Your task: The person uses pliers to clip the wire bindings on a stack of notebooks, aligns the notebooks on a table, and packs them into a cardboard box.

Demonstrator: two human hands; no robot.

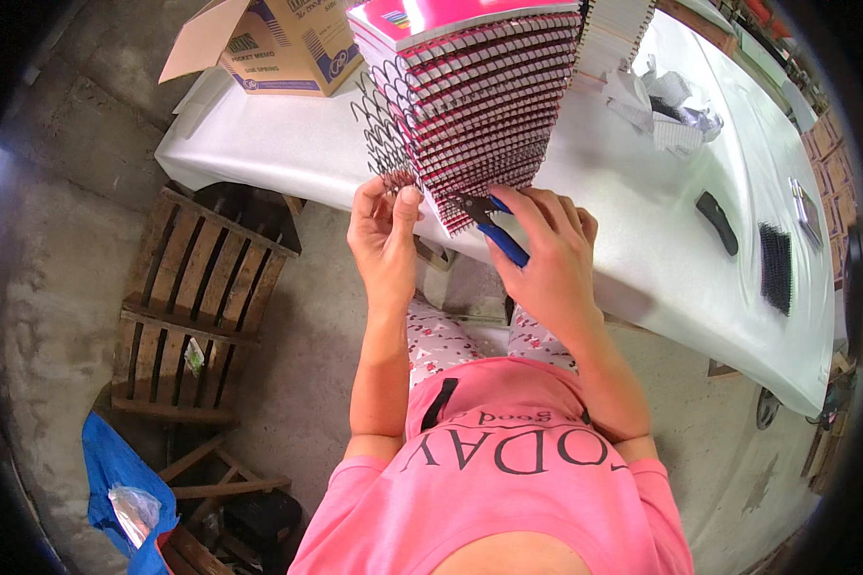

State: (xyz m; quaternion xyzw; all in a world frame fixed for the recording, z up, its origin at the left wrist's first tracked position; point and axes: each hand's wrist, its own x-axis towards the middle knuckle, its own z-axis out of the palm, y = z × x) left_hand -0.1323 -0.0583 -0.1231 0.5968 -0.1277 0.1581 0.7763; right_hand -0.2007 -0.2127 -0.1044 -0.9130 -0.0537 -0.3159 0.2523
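Left hand (385, 240): thumb and forefinger drawn together, pinching what looks like a coil tail (405, 180) at the left side of the stack. Right hand (549, 240): fingers wrapped around blue-handled cutting pliers (501, 240), nose at the spines; from where I stand, cannot tell whether the blades touch wire. Spiral-bound notebooks (489, 110), pink-covered, stand stacked at the near edge of the white-covered table (278, 144), spines facing the person; loose black wire juts out leftward. Judgement: steady the wire close to the blades, work one coil at a time, keep the nose off the page edges and clear of the left fingertips. Open carton (288, 53) beyond, to the left.
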